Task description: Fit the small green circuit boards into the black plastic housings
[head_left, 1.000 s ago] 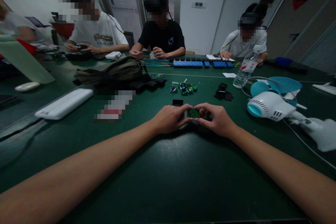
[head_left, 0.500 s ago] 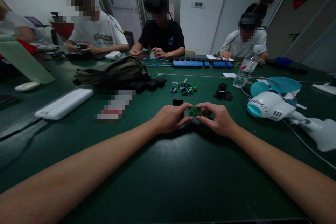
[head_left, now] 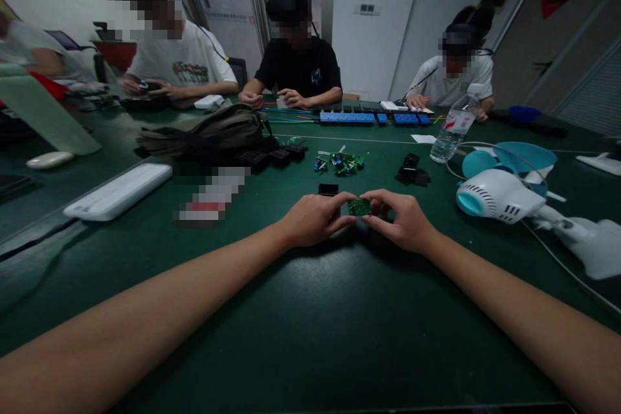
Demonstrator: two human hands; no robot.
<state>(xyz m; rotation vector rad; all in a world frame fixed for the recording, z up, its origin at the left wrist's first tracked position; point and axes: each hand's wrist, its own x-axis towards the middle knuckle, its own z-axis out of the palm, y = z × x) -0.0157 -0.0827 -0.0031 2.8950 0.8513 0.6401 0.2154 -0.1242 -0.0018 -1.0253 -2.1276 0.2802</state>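
A small green circuit board (head_left: 359, 207) is held up between my two hands, above the dark green table (head_left: 310, 330). My left hand (head_left: 315, 218) pinches its left edge between thumb and forefinger. On the other side, my right hand (head_left: 400, 218) grips the right edge in the same way. Just behind my left hand lies a small black box-like part (head_left: 328, 189). Further back is a loose pile of green boards with blue parts (head_left: 345, 163). Several black pieces (head_left: 412, 170) lie to the right of that pile.
A white and teal device (head_left: 499, 197) and a water bottle (head_left: 453, 129) stand at the right. At the left are a white power bank-like box (head_left: 119, 193) and a dark bag (head_left: 208, 132). Blue blocks (head_left: 347, 118) line the far side, where several people sit.
The board has tilted slightly between my fingers, and its face looks a little different. Both hands have stayed almost in place.
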